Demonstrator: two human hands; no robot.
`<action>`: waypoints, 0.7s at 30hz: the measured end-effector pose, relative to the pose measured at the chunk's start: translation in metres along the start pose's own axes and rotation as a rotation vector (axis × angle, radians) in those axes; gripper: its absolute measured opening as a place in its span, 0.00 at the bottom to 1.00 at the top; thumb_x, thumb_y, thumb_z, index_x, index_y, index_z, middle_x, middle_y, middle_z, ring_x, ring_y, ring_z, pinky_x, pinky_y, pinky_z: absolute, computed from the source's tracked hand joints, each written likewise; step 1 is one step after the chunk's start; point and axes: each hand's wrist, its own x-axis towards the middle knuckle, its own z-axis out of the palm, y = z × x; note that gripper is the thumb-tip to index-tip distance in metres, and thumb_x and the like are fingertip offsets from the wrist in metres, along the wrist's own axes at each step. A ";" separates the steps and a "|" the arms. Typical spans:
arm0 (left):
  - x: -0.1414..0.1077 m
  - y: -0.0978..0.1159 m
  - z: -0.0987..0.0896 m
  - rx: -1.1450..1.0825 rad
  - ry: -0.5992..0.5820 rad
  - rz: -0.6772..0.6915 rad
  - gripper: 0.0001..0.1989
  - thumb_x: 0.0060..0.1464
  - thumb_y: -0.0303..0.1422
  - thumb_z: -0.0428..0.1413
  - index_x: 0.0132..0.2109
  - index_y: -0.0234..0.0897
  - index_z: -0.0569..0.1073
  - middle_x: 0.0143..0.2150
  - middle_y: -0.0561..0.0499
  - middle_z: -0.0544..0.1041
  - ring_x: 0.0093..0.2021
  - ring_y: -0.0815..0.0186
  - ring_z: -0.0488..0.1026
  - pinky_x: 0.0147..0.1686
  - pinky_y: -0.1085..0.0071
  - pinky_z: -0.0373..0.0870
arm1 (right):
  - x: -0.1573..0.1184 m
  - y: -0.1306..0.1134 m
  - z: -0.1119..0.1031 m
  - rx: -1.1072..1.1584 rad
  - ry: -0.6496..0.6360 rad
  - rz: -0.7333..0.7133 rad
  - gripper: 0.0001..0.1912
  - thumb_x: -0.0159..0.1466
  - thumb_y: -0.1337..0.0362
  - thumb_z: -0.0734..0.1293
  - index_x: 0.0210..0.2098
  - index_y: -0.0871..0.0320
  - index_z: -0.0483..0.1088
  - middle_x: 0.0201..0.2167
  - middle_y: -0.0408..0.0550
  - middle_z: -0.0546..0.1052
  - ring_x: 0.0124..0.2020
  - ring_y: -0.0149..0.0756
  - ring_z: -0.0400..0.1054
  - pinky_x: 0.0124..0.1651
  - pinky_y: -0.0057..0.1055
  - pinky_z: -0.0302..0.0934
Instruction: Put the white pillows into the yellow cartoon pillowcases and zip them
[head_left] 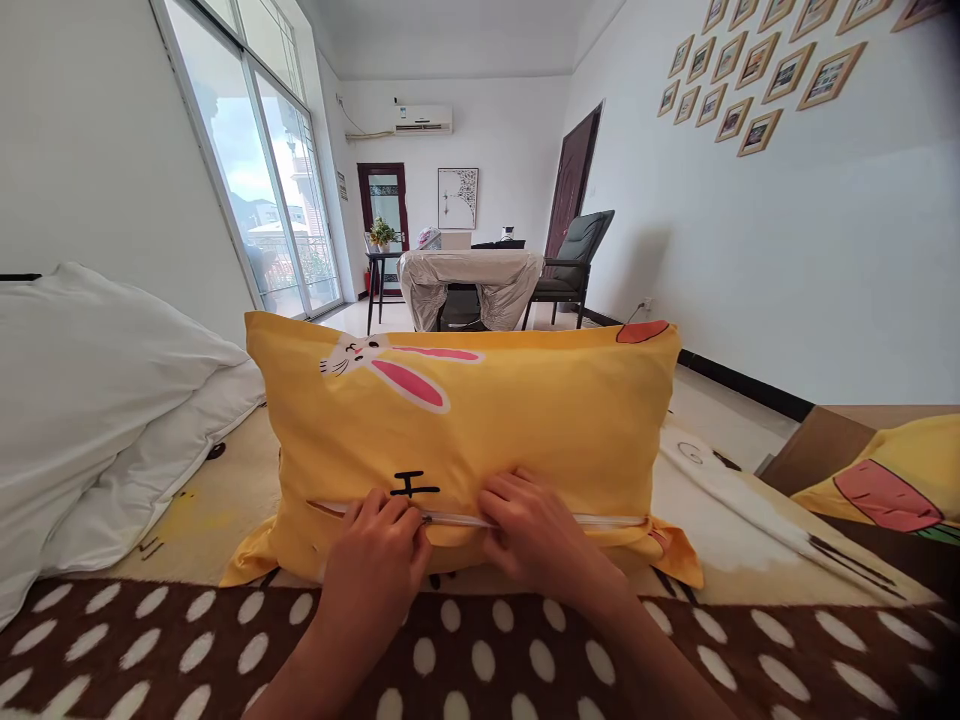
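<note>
A yellow pillow (pixel 555 410) with a printed rabbit stands on its long side in front of me. A pale zipper (pixel 600 519) runs across its lower part, with a gap in the cloth at its left end. My left hand (pixel 382 550) has its fingers bent and closed on the zipper edge, near a small dark slider. Just right of it, my right hand (pixel 529 530) pinches the cloth along the same zipper. The fingertips of both hands are partly hidden.
White bedding (pixel 112 400) is heaped at the left. Beneath lies a patterned blanket (pixel 480 655) with white dots. A box (pixel 814 450) holding yellow cloth (pixel 915 470) is at the right. Farther back are a covered table (pixel 472 265) and a chair (pixel 574 265).
</note>
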 end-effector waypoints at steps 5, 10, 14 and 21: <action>0.005 0.001 0.006 -0.032 -0.109 -0.046 0.10 0.57 0.27 0.49 0.31 0.37 0.73 0.33 0.49 0.74 0.40 0.56 0.69 0.41 0.58 0.66 | 0.000 -0.001 0.002 -0.016 -0.009 -0.012 0.08 0.50 0.75 0.59 0.23 0.56 0.54 0.27 0.43 0.66 0.29 0.33 0.55 0.36 0.30 0.46; 0.007 -0.009 -0.008 -0.130 -0.216 -0.092 0.12 0.60 0.30 0.49 0.32 0.39 0.75 0.35 0.50 0.76 0.42 0.57 0.70 0.43 0.58 0.63 | 0.001 -0.001 0.002 -0.007 -0.010 -0.001 0.08 0.50 0.74 0.59 0.24 0.56 0.54 0.27 0.43 0.66 0.29 0.33 0.55 0.35 0.30 0.46; 0.008 -0.017 -0.022 -0.233 -0.318 -0.137 0.13 0.60 0.32 0.48 0.33 0.41 0.77 0.35 0.52 0.78 0.39 0.62 0.73 0.43 0.63 0.62 | 0.001 0.000 0.001 0.014 -0.011 0.008 0.09 0.49 0.74 0.59 0.23 0.56 0.53 0.26 0.42 0.66 0.29 0.32 0.54 0.34 0.30 0.46; 0.012 -0.027 -0.034 -0.157 -0.452 -0.247 0.15 0.60 0.34 0.47 0.33 0.42 0.79 0.34 0.51 0.81 0.36 0.59 0.74 0.40 0.64 0.61 | 0.001 0.000 0.003 0.033 -0.034 0.023 0.09 0.49 0.74 0.60 0.23 0.56 0.53 0.27 0.43 0.66 0.29 0.32 0.54 0.35 0.30 0.47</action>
